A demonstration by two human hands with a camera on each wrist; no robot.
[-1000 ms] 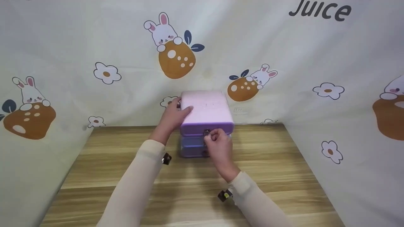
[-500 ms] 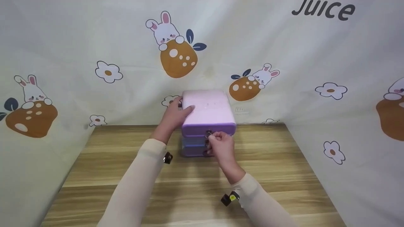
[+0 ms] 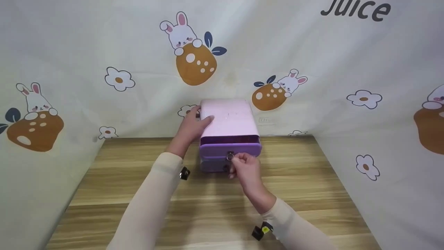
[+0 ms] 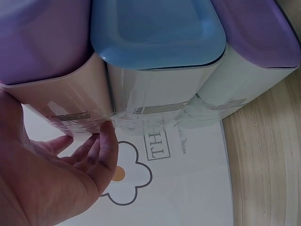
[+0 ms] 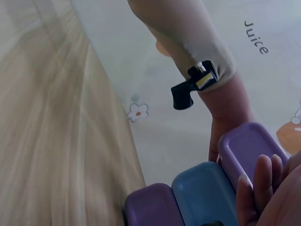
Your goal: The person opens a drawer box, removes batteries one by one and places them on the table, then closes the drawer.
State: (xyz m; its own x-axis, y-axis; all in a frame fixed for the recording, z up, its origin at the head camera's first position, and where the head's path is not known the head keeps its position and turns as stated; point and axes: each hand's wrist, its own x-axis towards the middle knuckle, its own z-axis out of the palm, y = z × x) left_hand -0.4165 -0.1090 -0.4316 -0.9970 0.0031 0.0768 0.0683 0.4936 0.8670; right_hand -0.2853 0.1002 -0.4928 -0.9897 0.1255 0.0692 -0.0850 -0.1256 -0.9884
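From my remote station I saw the right hand (image 3: 249,172) at the front of a stack of 3 drawer units (image 3: 230,130), thumb and index finger together on the ring pull (image 3: 230,156) of the purple top drawer (image 3: 215,151); I could see no gap in that pinch; the top drawer stood partly out, a dark opening showing between its front and the upper edge of the pink casing (image 3: 227,116) around it; the left hand (image 3: 191,127) held that casing at its left side, thumb on the top face and fingers bent against the side wall, the grip spread across that corner. The left wrist view gave me all 3 fronts; the blue middle drawer (image 4: 160,35) and the purple bottom drawer (image 4: 258,30) sat against their pale casings, with tape (image 4: 164,108) along the sides. The stack stood at the far side of the wooden table (image 3: 298,194), near the printed cloth (image 3: 145,45); rabbits, orange fruit and flowers patterned it, and "Juice" showed at the upper right; each cream sleeve (image 3: 142,205) carried a black device (image 3: 185,173) at the wrist.
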